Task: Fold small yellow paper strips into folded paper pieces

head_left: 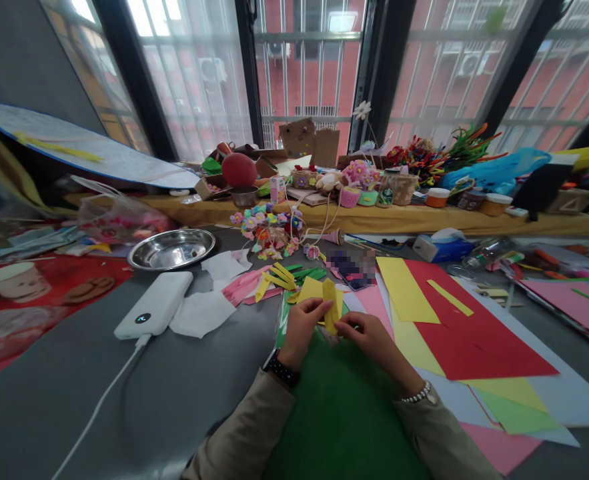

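A small folded strip of yellow paper (329,308) is held upright between both hands, above the near part of the work area. My left hand (303,328) pinches its left edge between thumb and fingers. On its lower right edge, my right hand (369,337) closes with thumb and fingertips. Just behind the hands lies more yellow paper (310,288). Several folded yellow strips (277,279) rest beside green folded strips (308,274) and pink paper (244,285). Green material (347,407) spreads below my wrists.
Red (484,327) and yellow sheets (408,290) overlap on the right. A white power bank (155,305) with a cable and a metal dish (173,249) stand on the left. Crafted flowers (269,230) and a pixelated phone-like item (352,268) lie ahead, below a cluttered window ledge (199,212).
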The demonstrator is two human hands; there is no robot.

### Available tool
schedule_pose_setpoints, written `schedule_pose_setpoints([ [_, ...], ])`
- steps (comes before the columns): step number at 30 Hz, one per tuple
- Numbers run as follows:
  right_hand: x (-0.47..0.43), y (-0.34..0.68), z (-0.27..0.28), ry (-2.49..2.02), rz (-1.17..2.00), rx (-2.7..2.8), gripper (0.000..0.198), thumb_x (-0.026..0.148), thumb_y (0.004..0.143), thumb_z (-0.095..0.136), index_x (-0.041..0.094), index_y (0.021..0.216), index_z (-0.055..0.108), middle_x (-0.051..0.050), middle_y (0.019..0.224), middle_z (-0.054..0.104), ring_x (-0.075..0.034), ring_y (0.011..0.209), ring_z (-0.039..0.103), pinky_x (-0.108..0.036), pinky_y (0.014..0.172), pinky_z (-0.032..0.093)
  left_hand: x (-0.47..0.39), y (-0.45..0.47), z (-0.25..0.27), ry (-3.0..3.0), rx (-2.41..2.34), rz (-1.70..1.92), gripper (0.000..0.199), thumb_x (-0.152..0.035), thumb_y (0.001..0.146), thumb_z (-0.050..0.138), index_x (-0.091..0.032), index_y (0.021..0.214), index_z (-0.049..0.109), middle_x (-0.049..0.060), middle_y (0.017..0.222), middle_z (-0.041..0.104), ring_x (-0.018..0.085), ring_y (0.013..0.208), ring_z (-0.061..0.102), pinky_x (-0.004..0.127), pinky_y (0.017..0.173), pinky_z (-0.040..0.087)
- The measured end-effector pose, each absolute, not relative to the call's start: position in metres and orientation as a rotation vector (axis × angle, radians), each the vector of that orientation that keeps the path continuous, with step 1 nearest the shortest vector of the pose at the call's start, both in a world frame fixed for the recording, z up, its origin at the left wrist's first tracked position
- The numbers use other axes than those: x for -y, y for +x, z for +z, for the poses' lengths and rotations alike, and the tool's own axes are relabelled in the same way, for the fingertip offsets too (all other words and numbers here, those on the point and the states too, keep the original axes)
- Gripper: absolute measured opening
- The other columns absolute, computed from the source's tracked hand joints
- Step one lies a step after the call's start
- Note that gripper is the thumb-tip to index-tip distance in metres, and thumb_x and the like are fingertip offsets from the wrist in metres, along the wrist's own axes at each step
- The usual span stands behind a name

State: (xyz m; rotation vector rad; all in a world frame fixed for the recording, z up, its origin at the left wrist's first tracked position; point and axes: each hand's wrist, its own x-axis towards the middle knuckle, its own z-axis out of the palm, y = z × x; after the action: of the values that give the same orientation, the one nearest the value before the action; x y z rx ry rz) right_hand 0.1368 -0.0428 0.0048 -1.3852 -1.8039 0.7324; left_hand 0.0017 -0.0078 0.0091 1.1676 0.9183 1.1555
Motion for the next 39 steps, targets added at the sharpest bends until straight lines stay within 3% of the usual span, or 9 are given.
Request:
schedule_pose_setpoints([
  [9, 0.040, 0.145, 0.007, -1.224, 0.940, 1.366, 0.025, 0.041, 0.068, 0.051, 0.016, 0.072, 0.053, 0.002, 0.058, 0.051, -0.010, 0.050, 0.046, -0.021, 0.049, 0.038, 0.010, 0.003, 0.007, 1.378, -0.882, 0.932, 0.025, -0.035, 0.057, 0.061, -0.010, 0.059, 0.060, 0.000, 0.054, 0.054, 0.009, 0.050, 0.047, 0.018, 0.048, 0.036],
  [15, 0.040, 0.142, 0.002, -1.221, 0.872, 1.356, 0.022, 0.038, 0.068, 0.052, 0.017, 0.061, 0.049, 0.006, 0.049, 0.040, -0.008, 0.047, 0.039, -0.019, 0.044, 0.031, 0.009, 0.004, 0.001, 1.432, -0.819, 0.850, 0.027, -0.038, 0.059, 0.059, -0.012, 0.061, 0.056, -0.002, 0.053, 0.052, 0.007, 0.047, 0.046, 0.017, 0.043, 0.032],
  [22, 0.038, 0.144, -0.001, -1.240, 0.909, 1.328, 0.025, 0.040, 0.068, 0.050, 0.017, 0.059, 0.047, 0.005, 0.049, 0.039, -0.009, 0.046, 0.040, -0.020, 0.045, 0.033, 0.009, 0.010, 0.000, 1.166, -0.702, 0.800, 0.034, -0.041, 0.054, 0.062, -0.015, 0.068, 0.046, 0.000, 0.058, 0.059, 0.015, 0.054, 0.057, 0.027, 0.053, 0.045],
  [29, 0.038, 0.145, -0.005, -1.371, 0.696, 1.353, 0.028, 0.039, 0.069, 0.048, 0.017, 0.053, 0.042, 0.007, 0.046, 0.034, -0.008, 0.044, 0.034, -0.020, 0.042, 0.028, 0.009, 0.009, -0.002, 1.238, -0.761, 0.810, 0.034, -0.042, 0.058, 0.058, -0.013, 0.076, 0.050, 0.002, 0.064, 0.060, 0.013, 0.050, 0.056, 0.020, 0.043, 0.041],
  [31, 0.038, 0.145, -0.004, -1.351, 0.726, 1.361, 0.024, 0.038, 0.068, 0.050, 0.017, 0.056, 0.045, 0.006, 0.048, 0.039, -0.009, 0.045, 0.038, -0.020, 0.043, 0.031, 0.008, 0.007, -0.002, 1.288, -0.750, 0.811, 0.033, -0.040, 0.059, 0.059, -0.013, 0.077, 0.053, 0.002, 0.065, 0.059, 0.012, 0.051, 0.055, 0.020, 0.043, 0.041],
  [33, 0.038, 0.147, 0.000, -1.303, 0.820, 1.363, 0.021, 0.036, 0.065, 0.053, 0.016, 0.072, 0.051, 0.004, 0.054, 0.048, -0.010, 0.049, 0.044, -0.021, 0.046, 0.036, 0.008, 0.004, -0.002, 1.355, -0.754, 0.810, 0.031, -0.040, 0.060, 0.058, -0.012, 0.074, 0.056, 0.003, 0.063, 0.060, 0.010, 0.049, 0.053, 0.019, 0.044, 0.040],
  [36, 0.038, 0.150, 0.005, -1.223, 0.974, 1.346, 0.037, 0.035, 0.062, 0.057, 0.017, 0.094, 0.050, 0.002, 0.063, 0.055, -0.011, 0.053, 0.051, -0.023, 0.050, 0.041, 0.006, 0.002, -0.001, 1.437, -0.796, 0.811, 0.030, -0.040, 0.061, 0.057, -0.012, 0.070, 0.061, 0.001, 0.053, 0.057, 0.009, 0.043, 0.050, 0.018, 0.043, 0.038],
  [39, 0.039, 0.152, 0.007, -1.214, 1.051, 1.338, 0.030, 0.035, 0.062, 0.057, 0.015, 0.084, 0.054, 0.001, 0.058, 0.056, -0.012, 0.053, 0.053, -0.025, 0.052, 0.043, 0.005, 0.001, -0.001, 1.439, -0.851, 0.859, 0.029, -0.038, 0.059, 0.059, -0.011, 0.070, 0.062, 0.000, 0.047, 0.056, 0.008, 0.041, 0.049, 0.018, 0.041, 0.036],
])
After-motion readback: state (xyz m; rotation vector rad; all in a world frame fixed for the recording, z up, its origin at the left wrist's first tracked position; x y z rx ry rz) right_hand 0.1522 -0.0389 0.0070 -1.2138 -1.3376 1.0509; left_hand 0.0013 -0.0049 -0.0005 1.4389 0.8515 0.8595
